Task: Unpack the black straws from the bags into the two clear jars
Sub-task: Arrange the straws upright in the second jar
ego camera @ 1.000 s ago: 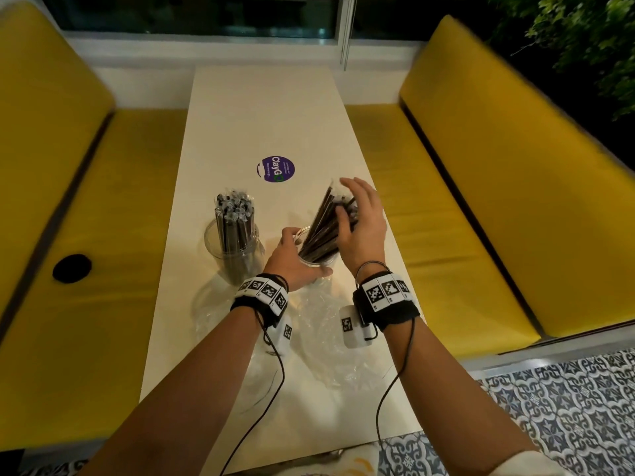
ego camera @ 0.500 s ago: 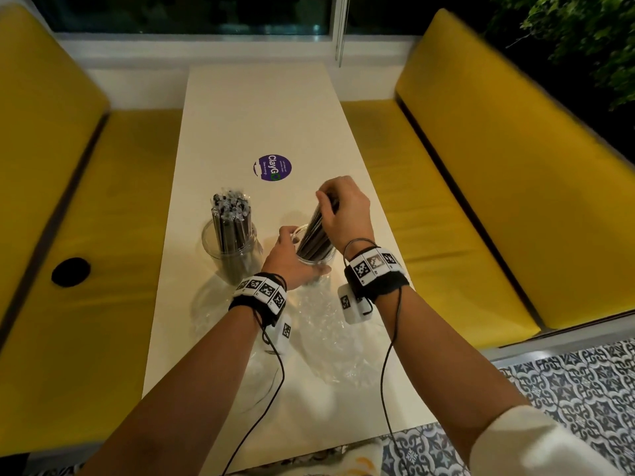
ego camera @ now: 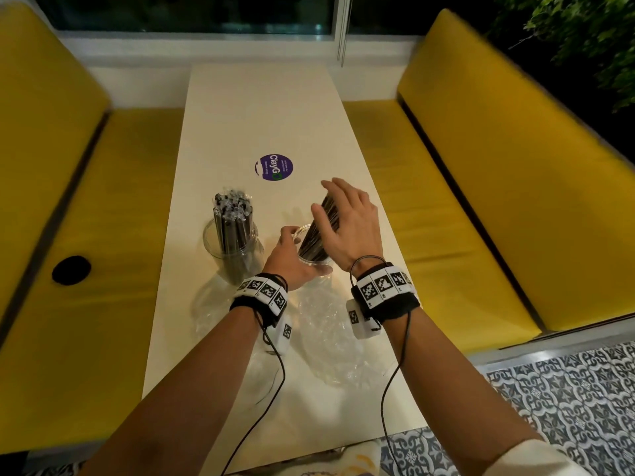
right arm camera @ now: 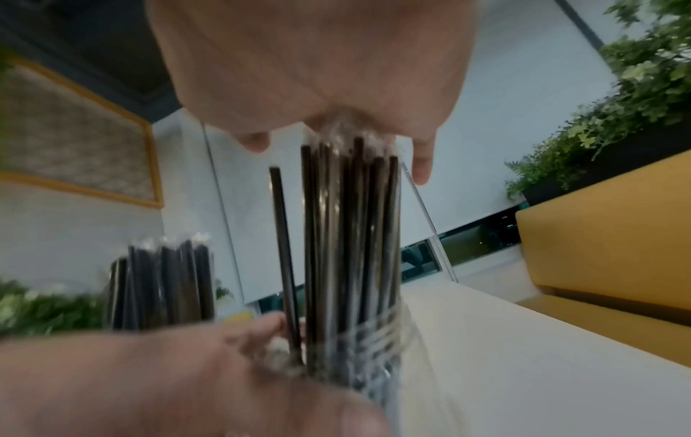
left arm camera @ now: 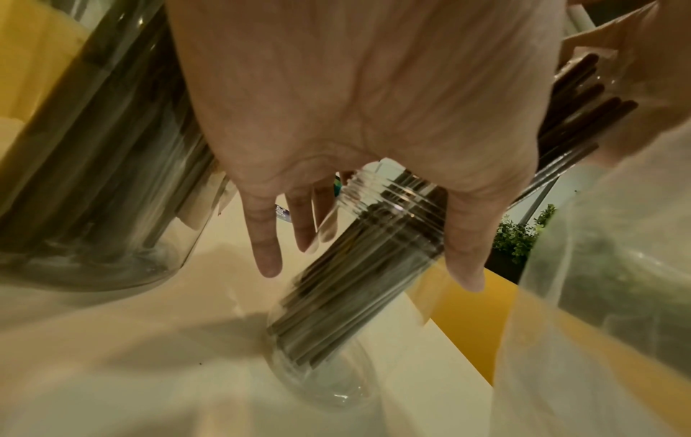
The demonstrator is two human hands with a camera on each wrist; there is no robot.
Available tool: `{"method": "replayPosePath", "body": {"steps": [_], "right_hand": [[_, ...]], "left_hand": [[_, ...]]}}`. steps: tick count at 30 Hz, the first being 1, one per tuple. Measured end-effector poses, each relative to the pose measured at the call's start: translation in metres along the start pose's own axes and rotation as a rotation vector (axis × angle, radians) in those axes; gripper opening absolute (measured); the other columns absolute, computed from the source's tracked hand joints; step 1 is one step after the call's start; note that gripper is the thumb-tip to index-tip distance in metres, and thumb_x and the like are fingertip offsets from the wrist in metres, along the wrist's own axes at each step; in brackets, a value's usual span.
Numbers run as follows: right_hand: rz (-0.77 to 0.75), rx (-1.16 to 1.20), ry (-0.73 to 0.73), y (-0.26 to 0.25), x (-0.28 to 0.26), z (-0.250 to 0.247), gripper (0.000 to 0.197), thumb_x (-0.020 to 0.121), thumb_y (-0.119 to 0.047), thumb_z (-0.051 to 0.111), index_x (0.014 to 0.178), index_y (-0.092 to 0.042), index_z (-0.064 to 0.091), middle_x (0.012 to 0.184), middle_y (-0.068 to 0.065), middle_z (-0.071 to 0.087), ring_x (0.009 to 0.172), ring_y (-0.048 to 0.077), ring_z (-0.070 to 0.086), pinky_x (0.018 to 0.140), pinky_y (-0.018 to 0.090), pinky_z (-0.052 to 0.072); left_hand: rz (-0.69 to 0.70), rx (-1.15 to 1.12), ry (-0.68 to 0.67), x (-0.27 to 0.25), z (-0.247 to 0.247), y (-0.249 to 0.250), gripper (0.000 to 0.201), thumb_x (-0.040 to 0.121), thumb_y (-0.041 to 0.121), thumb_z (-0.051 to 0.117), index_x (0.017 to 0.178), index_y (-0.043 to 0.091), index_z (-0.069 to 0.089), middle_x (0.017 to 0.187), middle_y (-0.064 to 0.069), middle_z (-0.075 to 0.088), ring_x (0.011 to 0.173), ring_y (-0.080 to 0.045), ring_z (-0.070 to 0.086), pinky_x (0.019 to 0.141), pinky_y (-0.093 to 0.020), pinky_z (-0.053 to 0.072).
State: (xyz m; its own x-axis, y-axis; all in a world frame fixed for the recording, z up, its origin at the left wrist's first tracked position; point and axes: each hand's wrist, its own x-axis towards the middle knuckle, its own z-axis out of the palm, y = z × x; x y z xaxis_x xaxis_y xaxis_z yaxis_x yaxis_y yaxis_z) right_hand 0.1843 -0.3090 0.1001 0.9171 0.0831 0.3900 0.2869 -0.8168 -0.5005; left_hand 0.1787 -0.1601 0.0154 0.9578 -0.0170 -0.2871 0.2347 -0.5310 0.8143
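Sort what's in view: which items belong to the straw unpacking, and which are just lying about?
Job:
- right jar, steadied by left hand
- its black straws, under open right hand
- left jar, already filled
- emptied bags

Lying about:
- purple sticker
- yellow benches
- black disc on the left bench

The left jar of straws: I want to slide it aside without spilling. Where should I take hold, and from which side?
Probably grip the left jar round its clear wall below the rim, coming from its open left side. The straws stand tall above the mouth, so a top grip would knock them. On its right, the left hand holds the second jar.
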Motion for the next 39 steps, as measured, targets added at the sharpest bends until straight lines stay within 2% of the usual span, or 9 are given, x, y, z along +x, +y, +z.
{"method": "replayPosePath", "body": {"steps": [5, 10, 14, 19, 24, 29, 33, 36, 39], "right_hand": [[-0.020, -0.002, 0.000, 0.012, 0.002, 0.009, 0.038, 0.107, -0.032, 0.047, 0.135, -0.013, 0.064, 0.148, 0.002, 0.057, 0.133, 0.023, 0.049, 0.110, 0.038, 0.046], [-0.008, 0.109, 0.142, 0.009, 0.006, 0.006, 0.016, 0.100, -0.018, 0.064, 0.100, -0.005, 0.072, 0.106, 0.007, 0.066, 0.096, 0.021, 0.061, 0.085, 0.034, 0.056], [0.056, 0.206, 0.246, 0.004, 0.010, 0.003, 0.015, 0.102, -0.009, 0.057, 0.109, -0.003, 0.068, 0.111, 0.009, 0.062, 0.097, 0.017, 0.060, 0.088, 0.018, 0.051], [0.025, -0.035, 0.058, 0.004, -0.003, 0.008, 0.039, 0.104, -0.024, 0.039, 0.124, -0.010, 0.069, 0.125, 0.005, 0.069, 0.113, 0.026, 0.059, 0.095, 0.044, 0.051], [-0.004, -0.012, -0.017, 0.005, -0.001, -0.003, 0.051, 0.103, -0.035, 0.033, 0.138, -0.013, 0.062, 0.143, 0.003, 0.062, 0.133, 0.021, 0.049, 0.109, 0.038, 0.041], [0.007, 0.091, 0.024, 0.007, -0.003, -0.002, 0.044, 0.107, -0.030, 0.035, 0.139, -0.015, 0.060, 0.142, 0.002, 0.061, 0.131, 0.021, 0.048, 0.111, 0.037, 0.041], [0.000, 0.089, 0.063, 0.006, -0.004, -0.004, 0.041, 0.106, -0.027, 0.036, 0.136, -0.014, 0.060, 0.138, 0.003, 0.061, 0.128, 0.020, 0.047, 0.110, 0.035, 0.040], [0.024, 0.074, 0.020, 0.005, -0.006, -0.004, 0.042, 0.106, -0.031, 0.035, 0.139, -0.017, 0.058, 0.140, 0.002, 0.061, 0.127, 0.021, 0.048, 0.107, 0.040, 0.041], [0.023, 0.085, 0.134, -0.006, 0.000, -0.017, 0.040, 0.105, -0.033, 0.036, 0.136, -0.021, 0.058, 0.136, -0.001, 0.062, 0.125, 0.019, 0.048, 0.103, 0.037, 0.038]], "left_hand": [[-0.012, 0.017, 0.000, 0.000, 0.001, 0.001, 0.111, 0.063, 0.047, 0.098, 0.147, 0.031, 0.027, 0.150, -0.002, 0.051, 0.135, -0.025, 0.056, 0.113, -0.045, 0.049], [-0.023, 0.020, 0.001, 0.000, 0.001, 0.002, 0.112, 0.064, 0.046, 0.099, 0.148, 0.029, 0.027, 0.154, -0.003, 0.050, 0.138, -0.026, 0.054, 0.114, -0.045, 0.048], [-0.025, 0.023, -0.002, 0.000, 0.000, 0.002, 0.109, 0.066, 0.044, 0.099, 0.148, 0.029, 0.028, 0.154, -0.005, 0.050, 0.139, -0.026, 0.054, 0.114, -0.043, 0.048], [-0.033, 0.028, -0.007, -0.001, 0.001, 0.002, 0.112, 0.062, 0.046, 0.098, 0.147, 0.030, 0.027, 0.151, -0.003, 0.051, 0.136, -0.026, 0.055, 0.113, -0.046, 0.049], [-0.043, 0.030, -0.003, -0.002, 0.000, 0.005, 0.114, 0.060, 0.048, 0.099, 0.148, 0.030, 0.027, 0.149, -0.002, 0.052, 0.133, -0.026, 0.057, 0.113, -0.047, 0.050], [-0.021, 0.056, 0.028, -0.006, -0.004, 0.009, 0.126, 0.051, 0.056, 0.100, 0.154, 0.027, 0.032, 0.152, -0.005, 0.055, 0.138, -0.027, 0.055, 0.115, -0.048, 0.049], [-0.013, 0.062, 0.023, -0.010, -0.006, 0.012, 0.154, 0.034, 0.073, 0.093, 0.163, 0.024, 0.026, 0.161, -0.006, 0.047, 0.149, -0.028, 0.046, 0.120, -0.050, 0.044], [-0.001, 0.087, 0.007, -0.022, -0.009, 0.023, 0.153, 0.051, 0.068, 0.095, 0.169, 0.022, 0.011, 0.171, -0.010, 0.030, 0.158, -0.029, 0.032, 0.126, -0.051, 0.035], [0.049, 0.133, 0.036, -0.039, -0.022, 0.032, 0.136, 0.072, 0.066, 0.087, 0.170, 0.017, 0.007, 0.174, -0.009, 0.022, 0.160, -0.027, 0.027, 0.127, -0.048, 0.032]]}}
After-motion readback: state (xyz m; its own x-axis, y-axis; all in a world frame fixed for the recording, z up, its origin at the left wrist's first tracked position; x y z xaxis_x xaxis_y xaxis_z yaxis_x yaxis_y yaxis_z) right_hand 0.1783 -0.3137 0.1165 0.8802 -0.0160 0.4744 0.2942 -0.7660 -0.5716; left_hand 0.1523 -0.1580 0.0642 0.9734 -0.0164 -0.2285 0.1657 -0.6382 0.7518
